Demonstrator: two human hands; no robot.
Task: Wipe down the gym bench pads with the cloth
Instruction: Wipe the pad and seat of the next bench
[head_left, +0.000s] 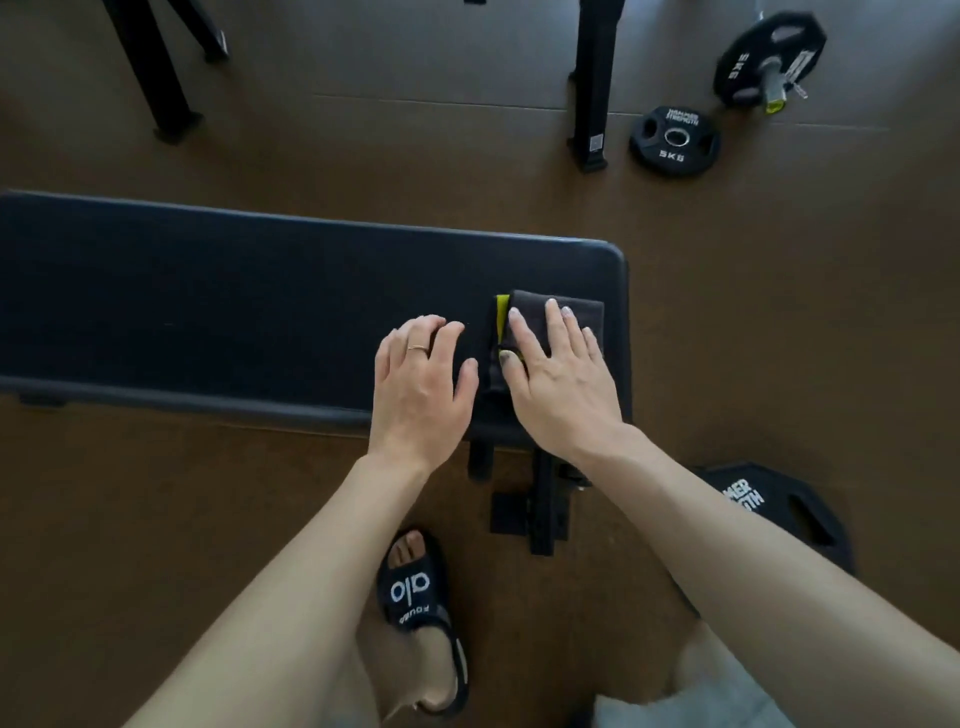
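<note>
A long black padded gym bench (234, 301) runs across the view from the left edge to just right of centre. A folded dark grey cloth (582, 312) with a yellow-green edge lies near the pad's right end. My right hand (558, 371) lies flat on top of the cloth, fingers spread and pointing away from me, its thumb on the cloth's left edge. Just left of the cloth, my left hand (421, 389) rests palm down on the bare pad with its fingers loosely curled; it wears a thin ring and holds nothing.
The bench's black metal foot (540, 509) sticks out below the pad's right end. Weight plates lie on the brown floor at the back right (674, 140), (769, 60) and at the near right (779, 509). Black rack legs (592, 83) stand behind. My sandalled foot (415, 597) is below.
</note>
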